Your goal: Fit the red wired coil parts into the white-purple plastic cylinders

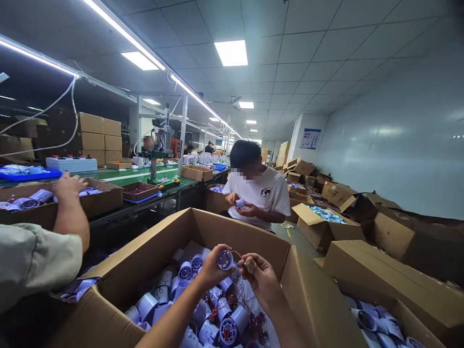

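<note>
My left hand (pixel 210 269) is closed around a round plastic housing (pixel 225 260), pale lavender, its open end facing me. A thin wire (pixel 236 253) runs from the housing across to my right hand (pixel 261 279). There, finger and thumb pinch a small wired part (pixel 246 264), partly covered by the fingers and too small to name. Both hands are above a large cardboard box (pixel 232 228). Inside lie many similar plastic housings (pixel 147 305), some with finned ends, and tangled red-brown wires with small coils (pixel 258 320).
Opposite sits a person (pixel 266 193) in a white shirt, handling a similar housing. At left a co-worker's arm (pixel 74 208) reaches over a box (pixel 105 200) of housings by the green bench (pixel 119 178). Cartons with more parts (pixel 346 266) crowd the right. A press (pixel 165 140) stands on the bench.
</note>
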### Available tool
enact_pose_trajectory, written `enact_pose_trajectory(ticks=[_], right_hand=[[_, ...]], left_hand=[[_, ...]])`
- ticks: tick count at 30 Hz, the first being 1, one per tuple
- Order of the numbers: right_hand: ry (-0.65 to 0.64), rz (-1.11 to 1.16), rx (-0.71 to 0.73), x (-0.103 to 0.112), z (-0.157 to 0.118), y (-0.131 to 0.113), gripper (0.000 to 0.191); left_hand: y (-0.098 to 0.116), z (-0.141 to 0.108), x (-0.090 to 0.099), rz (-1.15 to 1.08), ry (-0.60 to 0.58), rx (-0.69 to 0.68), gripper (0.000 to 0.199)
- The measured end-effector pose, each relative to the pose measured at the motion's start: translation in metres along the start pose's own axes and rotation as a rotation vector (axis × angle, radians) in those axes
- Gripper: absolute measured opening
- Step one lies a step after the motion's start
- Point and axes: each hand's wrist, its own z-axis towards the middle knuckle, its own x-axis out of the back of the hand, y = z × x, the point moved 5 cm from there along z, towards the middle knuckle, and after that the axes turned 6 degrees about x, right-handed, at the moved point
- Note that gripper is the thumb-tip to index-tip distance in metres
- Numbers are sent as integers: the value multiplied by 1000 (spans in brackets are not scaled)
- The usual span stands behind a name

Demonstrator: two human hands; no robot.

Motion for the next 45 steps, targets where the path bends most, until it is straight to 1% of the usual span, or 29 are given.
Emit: enact_pose_trajectory(ticks=[3, 5, 7, 9, 11, 13, 18, 23, 30, 33, 38, 40, 42, 45], right_hand=[[-27, -75, 25, -2, 1, 2, 33], [-54, -126, 19, -2, 1, 3, 35], [-86, -165, -5, -1, 0, 3, 35], [-106, -180, -22, 1, -1, 1, 35], [-103, -172, -14, 4, -1, -2, 34], [-95, -161, 5, 8, -1, -5, 34], [-124, -224, -12, 13, 2, -1, 34], [-170, -316, -29, 12, 3, 8, 36], [-222, -483, -62, 9, 4, 16, 40], [-199, -527, -69, 13, 7, 24, 45], [-108, -548, -28, 25, 12, 36, 47], [-98, -544, -14, 24, 12, 35, 44], [-88, -568, 30, 19, 9, 30, 39], [-48, -719, 172, 10, 5, 21, 23]], left_hand=[[8, -2, -2, -2, -80, 9, 40], [15, -3, -3, 52, -128, -18, 41], [18, -3, -2, 128, -150, -29, 42], [14, -3, -1, 142, -148, 11, 45], [7, -3, -1, 79, -152, 64, 52], [1, -3, -2, 5, -159, 86, 58], [3, -2, -4, -25, -179, 60, 54], [4, -2, -2, -11, -155, 47, 53], [6, -3, -3, 33, -169, 20, 49], [8, -2, -2, 47, -146, -4, 49], [13, -4, -2, 135, -77, -108, 44], [13, -5, -3, 163, -56, -137, 45], [13, -6, -4, 178, -49, -151, 47], [12, -6, -7, 173, -73, -159, 49]])
